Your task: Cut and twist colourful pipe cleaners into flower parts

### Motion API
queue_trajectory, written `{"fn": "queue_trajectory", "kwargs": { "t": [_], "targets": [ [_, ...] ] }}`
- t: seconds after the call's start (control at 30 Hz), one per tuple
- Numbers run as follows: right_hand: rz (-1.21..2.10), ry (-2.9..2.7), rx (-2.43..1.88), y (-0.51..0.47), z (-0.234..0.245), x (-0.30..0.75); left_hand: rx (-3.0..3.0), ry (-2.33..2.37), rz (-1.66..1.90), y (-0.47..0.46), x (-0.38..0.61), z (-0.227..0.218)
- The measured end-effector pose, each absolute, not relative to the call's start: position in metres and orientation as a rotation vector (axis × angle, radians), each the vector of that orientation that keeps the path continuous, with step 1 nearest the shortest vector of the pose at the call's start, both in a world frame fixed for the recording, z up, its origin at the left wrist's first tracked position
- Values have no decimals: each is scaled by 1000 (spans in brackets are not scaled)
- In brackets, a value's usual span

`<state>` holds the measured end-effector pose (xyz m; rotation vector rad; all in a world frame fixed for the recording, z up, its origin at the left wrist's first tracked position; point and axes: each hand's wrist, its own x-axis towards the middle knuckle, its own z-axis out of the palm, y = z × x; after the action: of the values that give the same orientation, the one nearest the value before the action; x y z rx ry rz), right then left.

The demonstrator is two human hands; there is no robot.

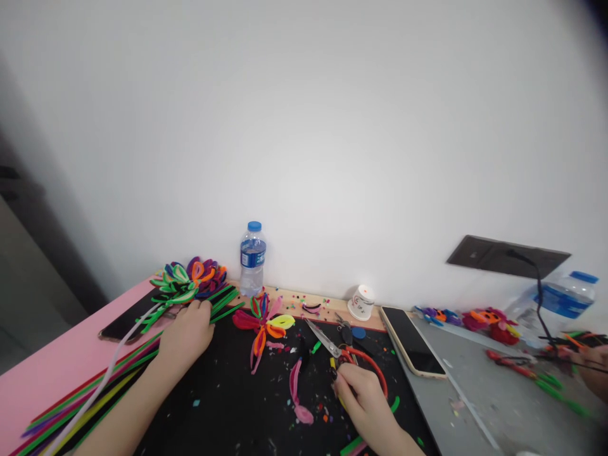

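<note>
My left hand [189, 328] reaches to the back left, its fingers curled down over the pipe cleaners [114, 380] beside a green-and-white pipe-cleaner flower [179, 284]. What those fingertips grip is hidden. Over the black mat [213, 405], my right hand [363, 394] is closed in a pinch on a small yellow-and-black piece [334, 372], partly covered by the fingers. Just behind it lie scissors [327, 342] with orange handles, blades pointing back left. Between the hands rest a multicoloured pipe-cleaner flower [262, 324] and a bent pink pipe-cleaner piece [297, 392].
A water bottle [253, 259] and an upturned paper cup [361, 303] stand along the wall. A phone [413, 342] lies right of the mat; a dark phone [126, 320] lies left. At far right, another person's hand [591, 370] is near red-and-green tools [532, 373]. Scraps dot the mat.
</note>
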<state>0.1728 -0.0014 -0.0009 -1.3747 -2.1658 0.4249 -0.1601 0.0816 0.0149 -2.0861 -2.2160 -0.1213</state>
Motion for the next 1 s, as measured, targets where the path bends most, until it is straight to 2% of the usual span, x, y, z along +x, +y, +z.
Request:
{"fn": "queue_trajectory", "kwargs": {
  "t": [1.0],
  "targets": [
    [406,-2185,-1378,-1,2,172,-2051,-2160,-142,83,-160,10]
  ]
}}
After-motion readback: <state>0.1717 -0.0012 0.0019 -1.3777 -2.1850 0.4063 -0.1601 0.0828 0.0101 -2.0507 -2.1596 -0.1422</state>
